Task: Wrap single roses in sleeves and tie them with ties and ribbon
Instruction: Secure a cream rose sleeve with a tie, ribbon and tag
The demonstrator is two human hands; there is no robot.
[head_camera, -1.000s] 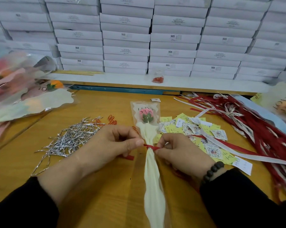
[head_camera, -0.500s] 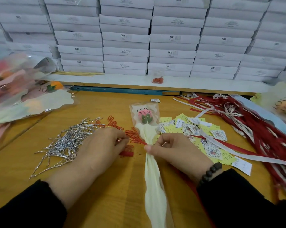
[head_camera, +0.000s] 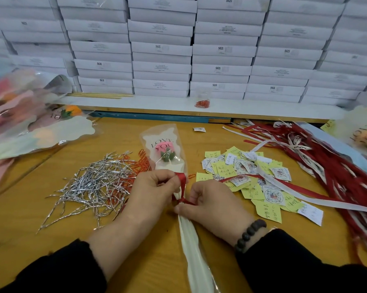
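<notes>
On the wooden surface (head_camera: 51, 240), the sleeved rose (head_camera: 165, 150) lies lengthwise at centre, its pink bloom toward 12 o'clock and the cream sleeve tail running to 6 o'clock. The left hand (head_camera: 155, 192) has its grip pinched on a loop of red ribbon (head_camera: 181, 178) at the sleeve's gathered neck; the right hand (head_camera: 210, 203) pinches the ribbon just below. Silver ties (head_camera: 89, 185) lie at 9 o'clock, paper tags (head_camera: 252, 176) at 3 o'clock.
</notes>
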